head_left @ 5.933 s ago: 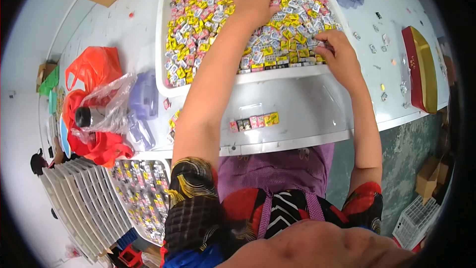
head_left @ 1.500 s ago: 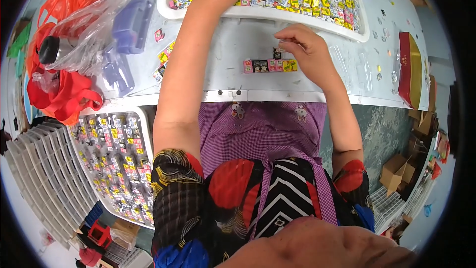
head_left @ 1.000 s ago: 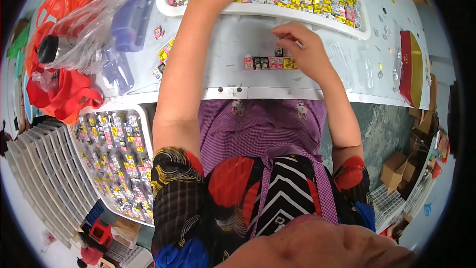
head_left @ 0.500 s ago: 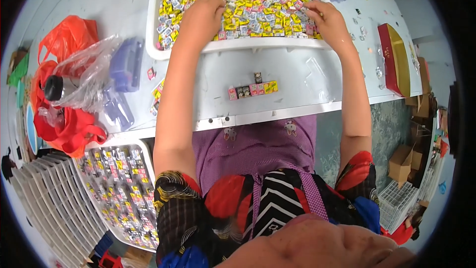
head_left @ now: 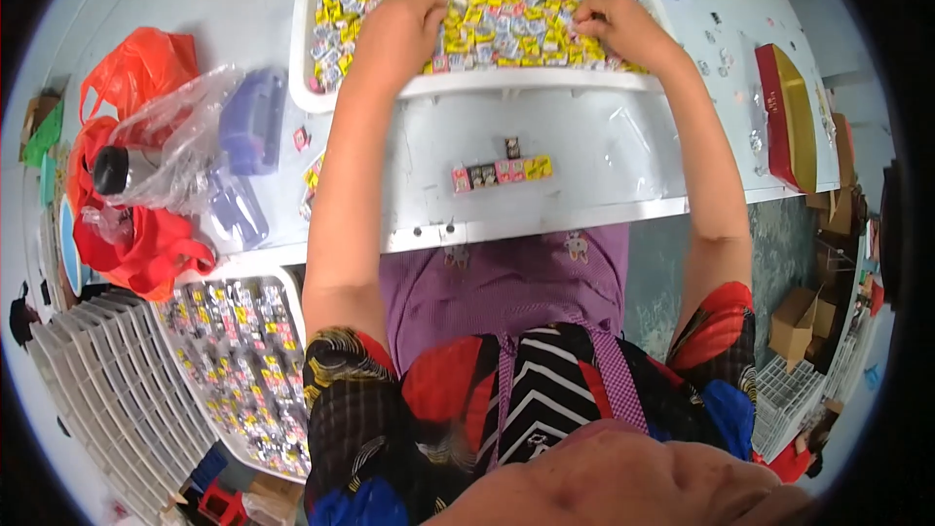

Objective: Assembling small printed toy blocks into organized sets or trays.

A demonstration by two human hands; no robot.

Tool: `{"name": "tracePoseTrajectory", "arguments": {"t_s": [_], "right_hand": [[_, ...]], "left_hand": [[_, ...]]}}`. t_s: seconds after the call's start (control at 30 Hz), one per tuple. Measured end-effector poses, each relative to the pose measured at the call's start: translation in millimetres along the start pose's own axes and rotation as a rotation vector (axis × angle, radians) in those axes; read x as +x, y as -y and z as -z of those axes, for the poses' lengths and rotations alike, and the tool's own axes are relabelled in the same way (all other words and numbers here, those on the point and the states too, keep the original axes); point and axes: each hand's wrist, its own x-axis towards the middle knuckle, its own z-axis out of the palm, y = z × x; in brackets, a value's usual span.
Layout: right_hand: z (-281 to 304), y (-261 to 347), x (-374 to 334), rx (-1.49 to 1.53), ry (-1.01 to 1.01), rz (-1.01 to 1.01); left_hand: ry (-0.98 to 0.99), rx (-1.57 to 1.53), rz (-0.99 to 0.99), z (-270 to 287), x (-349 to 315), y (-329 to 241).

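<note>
A white plastic tray holds a thick layer of small box-like pieces in yellow, white and pink. My left hand is over its left part, fingers curled and pressed together; what they pinch, if anything, is hidden. Further right, my right hand hovers low over the same pieces with thumb and fingertips closed together, any piece between them too small to make out. Between my forearms, on the table, lies a short row of pieces, pink, black and yellow, with a single black piece just behind it.
Left on the table are a red plastic bag, a dark-lidded bottle in clear plastic, and clear blue-tinted containers. A red and gold box stands right. Below left, another tray holds bagged pieces beside stacked white trays.
My right hand has shifted left over the pieces, and its fingers have drawn together. My left hand stays in nearly the same place. The whole view has moved slightly.
</note>
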Motion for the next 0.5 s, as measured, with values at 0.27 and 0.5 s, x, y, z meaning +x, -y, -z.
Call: {"name": "tracePoseTrajectory", "arguments": {"t_s": [0.27, 0.5], "right_hand": [[-15.2, 22.8, -7.2, 0.152, -0.052, -0.093], [-16.1, 10.5, -9.4, 0.095, 0.058, -0.114]], "left_hand": [[0.054, -0.031, 0.025, 13.7, 9.0, -15.9], [0.055, -0.043, 0.023, 13.2, 7.9, -16.7]]}}
